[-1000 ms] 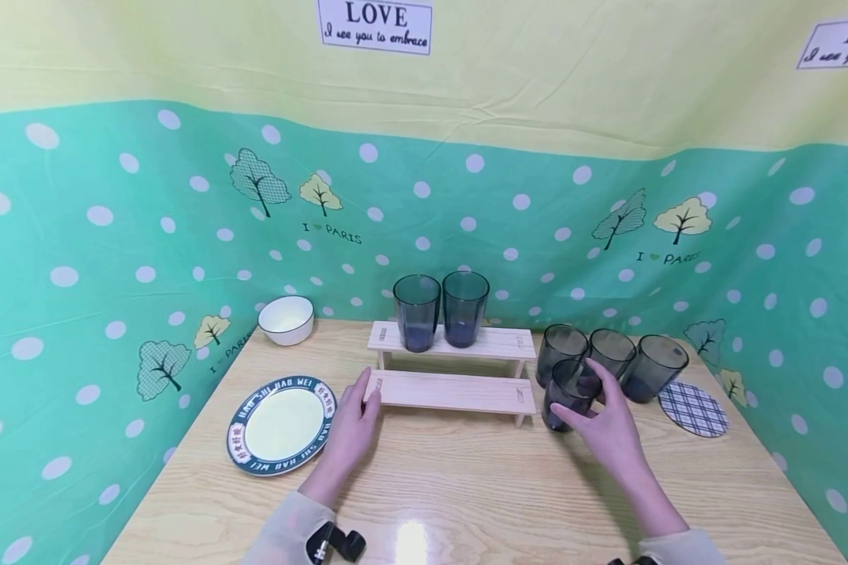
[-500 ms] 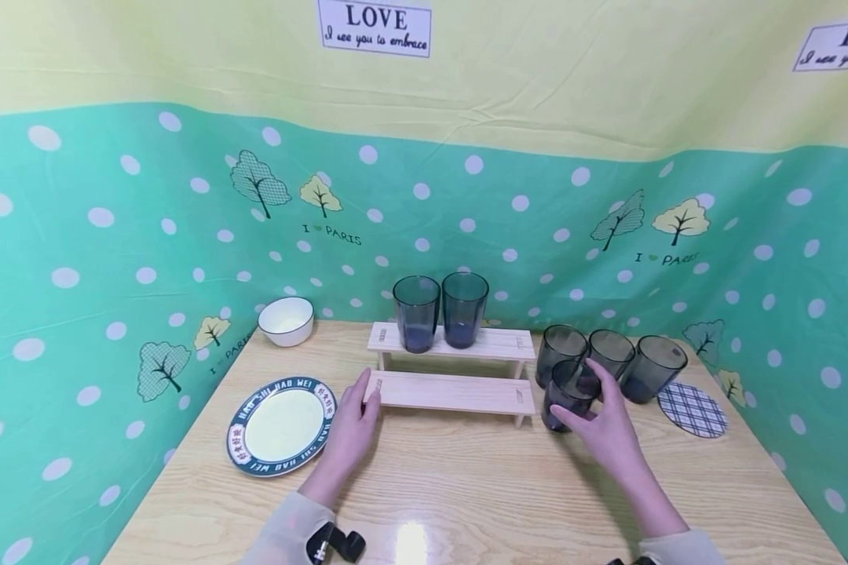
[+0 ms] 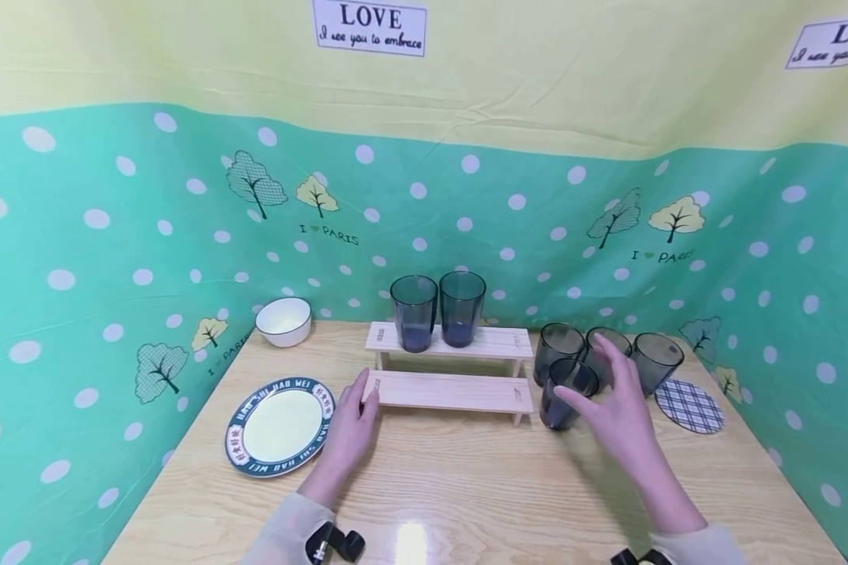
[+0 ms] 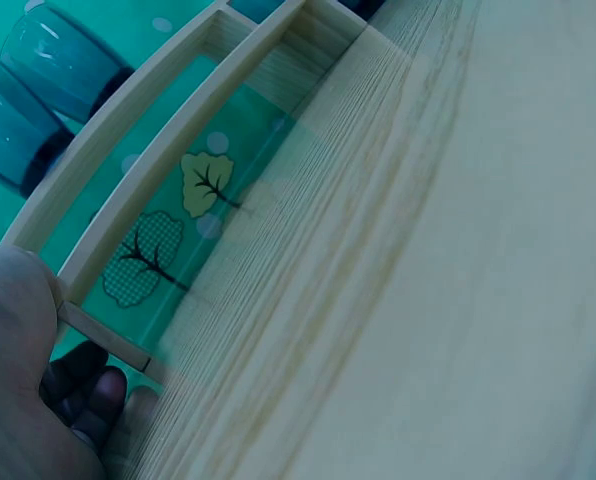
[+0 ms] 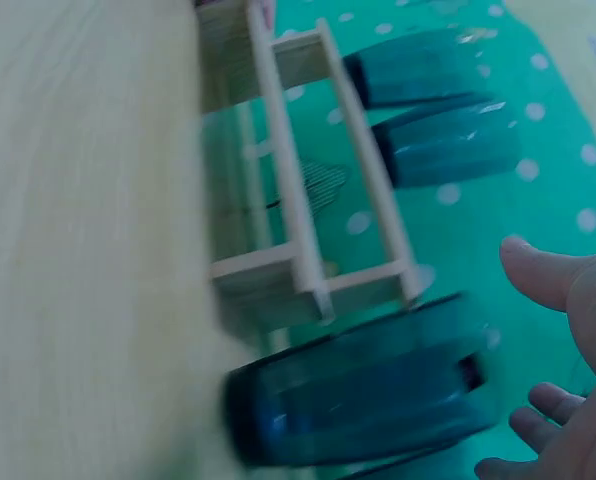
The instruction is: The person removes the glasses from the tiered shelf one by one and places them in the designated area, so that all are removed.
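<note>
My left hand [image 3: 352, 428] holds the left end of the low front wooden shelf [image 3: 448, 391], thumb at the near edge and fingers at the far side. In the left wrist view, its fingers [image 4: 103, 400] curl beside the shelf's end. On the right, my right hand [image 3: 618, 408] is spread beside a dark tinted drinking glass [image 3: 560, 404], which stands upright on the table. The right wrist view shows a gap between that hand's thumb and the glass [image 5: 358, 395]. Two similar glasses [image 3: 414, 318] stand side by side on the taller rear shelf [image 3: 498, 341].
Behind the front glass, several more tinted glasses [image 3: 653, 362] stand in a row beside a round checked mat [image 3: 689, 406]. At left lie a green-rimmed plate [image 3: 280, 431] and a white bowl [image 3: 283, 322]. A patterned cloth [image 3: 424, 235] borders the table.
My right hand has let go of the front glass and drawn slightly to the right, its fingers spreading. The glass stays where it stood. The left hand keeps its place on the shelf.
</note>
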Tool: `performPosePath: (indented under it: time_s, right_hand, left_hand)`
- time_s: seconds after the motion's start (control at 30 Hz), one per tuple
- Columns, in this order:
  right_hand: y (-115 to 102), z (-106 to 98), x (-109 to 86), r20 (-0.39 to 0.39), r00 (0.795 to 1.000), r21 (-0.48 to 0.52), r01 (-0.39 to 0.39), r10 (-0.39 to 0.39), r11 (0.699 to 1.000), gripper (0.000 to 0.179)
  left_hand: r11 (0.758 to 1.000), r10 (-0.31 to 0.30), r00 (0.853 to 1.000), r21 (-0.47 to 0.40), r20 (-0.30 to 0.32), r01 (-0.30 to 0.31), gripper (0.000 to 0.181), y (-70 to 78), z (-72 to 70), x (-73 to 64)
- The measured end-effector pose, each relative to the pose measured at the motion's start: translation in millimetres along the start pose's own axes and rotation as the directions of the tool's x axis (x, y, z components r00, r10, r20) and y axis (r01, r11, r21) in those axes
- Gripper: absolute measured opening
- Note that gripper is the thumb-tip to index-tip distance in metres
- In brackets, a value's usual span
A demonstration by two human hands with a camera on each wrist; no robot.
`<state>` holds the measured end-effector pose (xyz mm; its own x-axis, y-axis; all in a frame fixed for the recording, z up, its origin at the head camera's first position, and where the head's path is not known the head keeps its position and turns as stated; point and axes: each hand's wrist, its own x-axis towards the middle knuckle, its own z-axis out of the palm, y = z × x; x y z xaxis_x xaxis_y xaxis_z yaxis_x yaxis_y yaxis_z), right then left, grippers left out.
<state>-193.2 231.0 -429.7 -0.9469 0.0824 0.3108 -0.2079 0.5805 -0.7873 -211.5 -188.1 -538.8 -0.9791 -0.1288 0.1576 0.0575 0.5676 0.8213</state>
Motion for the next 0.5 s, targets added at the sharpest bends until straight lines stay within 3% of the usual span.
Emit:
performPosePath:
  time_s: [0.2,0.5]
  right_hand:
    - [-30.0,-0.3,10.0,-0.001,0.996,0.033,0.092,-0.092,0.995,0.112]
    - [-68.7,21.2,31.5,0.063,0.985,0.086,0.154,-0.159,0.984,0.109]
  left_hand:
    - [1.000,0.002,1.000,0.003,0.002,-0.002,0.062,-0.8,0.2,0.5]
    - [1.000,-0.002,1.000,-0.006,0.005,0.002,0.062,-1.9,0.7,0.6]
